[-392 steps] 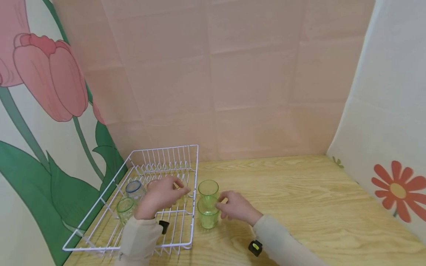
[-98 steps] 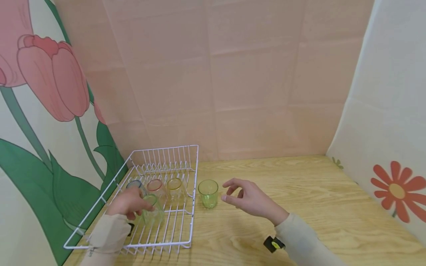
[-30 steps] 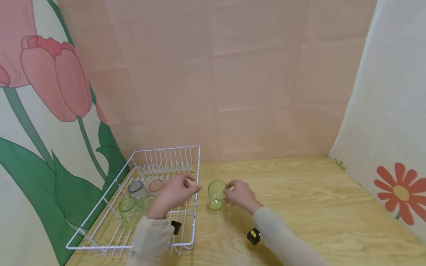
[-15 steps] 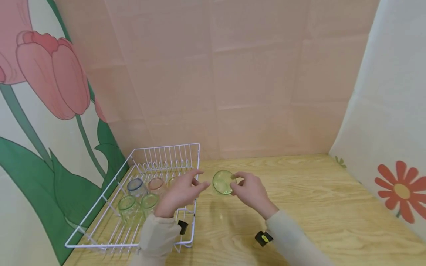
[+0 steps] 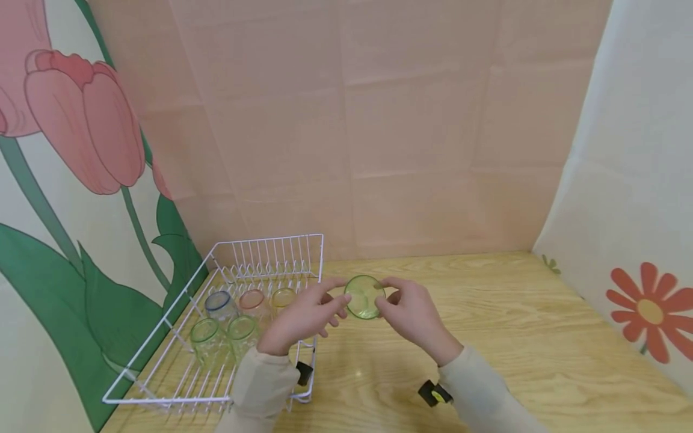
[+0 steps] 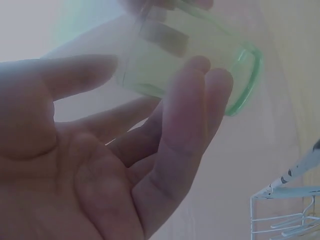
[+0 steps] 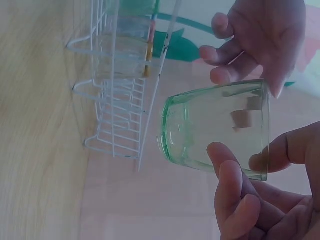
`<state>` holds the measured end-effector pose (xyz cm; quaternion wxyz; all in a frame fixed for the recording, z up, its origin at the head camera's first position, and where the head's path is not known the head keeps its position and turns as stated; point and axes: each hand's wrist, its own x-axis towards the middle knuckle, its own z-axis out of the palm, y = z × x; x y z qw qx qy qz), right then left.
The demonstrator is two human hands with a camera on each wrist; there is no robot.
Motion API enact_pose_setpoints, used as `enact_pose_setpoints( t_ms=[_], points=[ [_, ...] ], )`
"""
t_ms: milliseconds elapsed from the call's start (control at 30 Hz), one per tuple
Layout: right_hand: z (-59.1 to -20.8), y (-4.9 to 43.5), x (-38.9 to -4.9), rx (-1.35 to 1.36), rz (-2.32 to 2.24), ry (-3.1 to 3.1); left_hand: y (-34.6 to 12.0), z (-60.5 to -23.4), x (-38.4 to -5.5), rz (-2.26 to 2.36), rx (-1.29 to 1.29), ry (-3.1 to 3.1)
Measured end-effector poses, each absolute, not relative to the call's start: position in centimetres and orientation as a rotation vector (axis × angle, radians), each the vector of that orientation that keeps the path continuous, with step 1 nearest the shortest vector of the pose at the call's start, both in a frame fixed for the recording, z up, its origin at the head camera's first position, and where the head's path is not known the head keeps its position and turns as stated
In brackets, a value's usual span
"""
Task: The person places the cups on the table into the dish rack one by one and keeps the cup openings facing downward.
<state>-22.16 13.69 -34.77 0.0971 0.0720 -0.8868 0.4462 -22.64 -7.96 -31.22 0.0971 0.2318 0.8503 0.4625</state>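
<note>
My right hand (image 5: 414, 310) pinches the rim of a clear green drinking glass (image 5: 365, 297), thumb inside and fingers along its outside. The glass is raised over the table, lying on its side with its mouth toward me. My left hand (image 5: 305, 313) reaches to its left side, thumb and fingers spread around it; the thumb tip (image 6: 107, 65) is right at the rim. In the right wrist view the glass (image 7: 205, 132) lies between both hands. A blue-rimmed glass (image 5: 219, 300), a red-rimmed glass (image 5: 252, 299), a yellow-rimmed glass (image 5: 284, 296) and two green glasses (image 5: 206, 331) (image 5: 242, 328) stand in the rack.
The white wire dish rack (image 5: 173, 400) stands on the left of the wooden table (image 5: 487, 337), its right side wall close under my left hand. A pink cloth (image 5: 411, 132) hangs behind, and printed floral cloths hang at both sides.
Over the earlier frames, my left hand set a green glass in the rack. My right hand then lifted the last table glass and tipped its mouth toward me; my left hand moved right to it.
</note>
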Motion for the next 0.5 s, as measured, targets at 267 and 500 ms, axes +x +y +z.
enact_pose_setpoints(
  t_ms=[267,500],
  points=[
    [-34.5,14.4,-22.3,0.209,1.459,-2.584,-8.0,-31.5,-22.6,1.361,0.721,2.532],
    [-34.4,14.9,-22.9,0.163,1.576,-2.573,-7.8,-31.5,-22.5,1.358,0.763,2.528]
  ],
)
